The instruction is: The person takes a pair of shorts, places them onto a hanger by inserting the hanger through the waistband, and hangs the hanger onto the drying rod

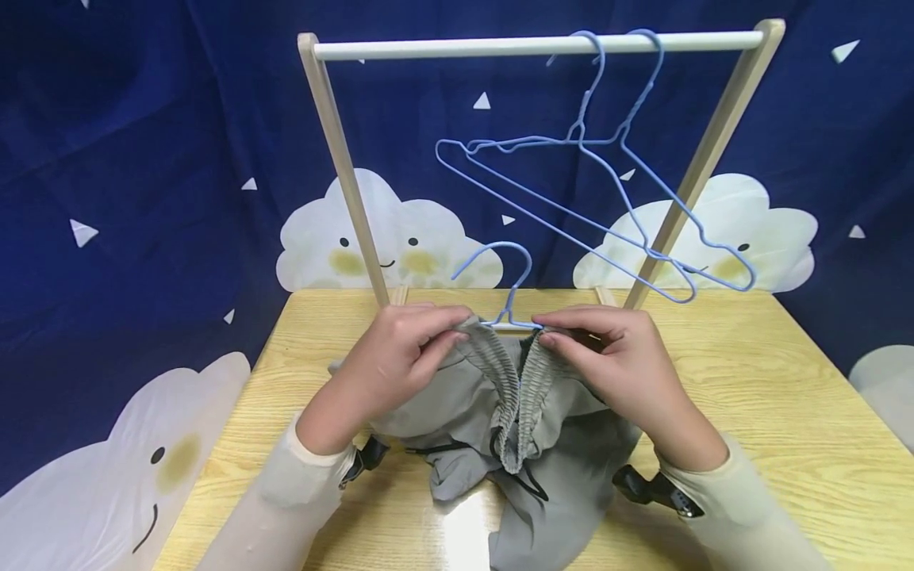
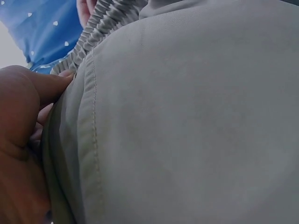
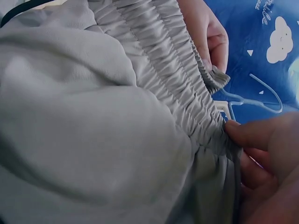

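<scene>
Grey pants (image 1: 457, 404) with a gathered elastic waistband (image 3: 163, 60) and a black drawstring hang bunched over the table between both hands. My left hand (image 1: 403, 353) pinches the waistband at its left end, thumb against fingers. At the other end my right hand (image 1: 617, 357) pinches the waistband close to a blue wire hanger (image 1: 512, 297). The hanger's hook stands up between the hands, and its lower part is hidden inside the pants. In the right wrist view the hanger hook (image 3: 268, 100) sticks out past the waistband, between the two hands.
A rack with a white rail (image 1: 457, 49) and wooden posts stands at the back of the wooden table (image 1: 757, 373). Two blue hangers (image 1: 593, 151) hang from the rail's right half. Behind is a dark blue cloth (image 1: 178, 159) with clouds.
</scene>
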`<state>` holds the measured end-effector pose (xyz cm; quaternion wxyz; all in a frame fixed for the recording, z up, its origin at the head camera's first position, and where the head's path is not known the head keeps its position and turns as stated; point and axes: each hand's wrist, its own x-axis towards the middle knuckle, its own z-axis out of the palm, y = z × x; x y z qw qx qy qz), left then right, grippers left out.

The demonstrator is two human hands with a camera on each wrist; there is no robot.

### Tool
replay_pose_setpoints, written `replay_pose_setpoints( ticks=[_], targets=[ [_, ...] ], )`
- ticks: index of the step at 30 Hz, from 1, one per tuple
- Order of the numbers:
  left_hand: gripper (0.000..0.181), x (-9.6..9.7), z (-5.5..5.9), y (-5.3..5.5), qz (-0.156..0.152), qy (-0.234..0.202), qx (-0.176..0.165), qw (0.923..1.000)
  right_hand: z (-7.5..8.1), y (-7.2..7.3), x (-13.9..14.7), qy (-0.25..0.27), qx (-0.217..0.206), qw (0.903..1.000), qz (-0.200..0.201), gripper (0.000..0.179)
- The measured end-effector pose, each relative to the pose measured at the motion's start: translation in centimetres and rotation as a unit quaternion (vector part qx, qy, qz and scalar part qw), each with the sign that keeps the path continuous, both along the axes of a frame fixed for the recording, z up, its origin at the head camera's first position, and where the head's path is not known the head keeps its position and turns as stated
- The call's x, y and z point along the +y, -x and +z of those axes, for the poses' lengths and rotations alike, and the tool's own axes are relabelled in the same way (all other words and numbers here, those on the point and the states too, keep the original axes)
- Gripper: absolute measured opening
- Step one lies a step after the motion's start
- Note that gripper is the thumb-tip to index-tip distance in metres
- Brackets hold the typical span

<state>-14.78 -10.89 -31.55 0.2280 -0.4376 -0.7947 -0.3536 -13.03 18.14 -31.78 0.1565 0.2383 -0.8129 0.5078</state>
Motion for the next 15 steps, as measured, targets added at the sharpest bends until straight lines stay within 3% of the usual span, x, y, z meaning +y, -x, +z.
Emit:
replay_pose_setpoints(
  ticks=[8,15],
  targets=[
    [0.019,0.5,-0.4,0.0,0.0,0.008,0.016,0.9998,0.0,0.2,-1.2,0.014,0.028,0.9991,0.028,0.022],
    [0.019,1.0,-0.8,0.2,-0.009,0.015,0.017,0.9997,-0.2,0.1,-1.4,-0.014,0.053,0.998,0.031,0.021]
  ],
)
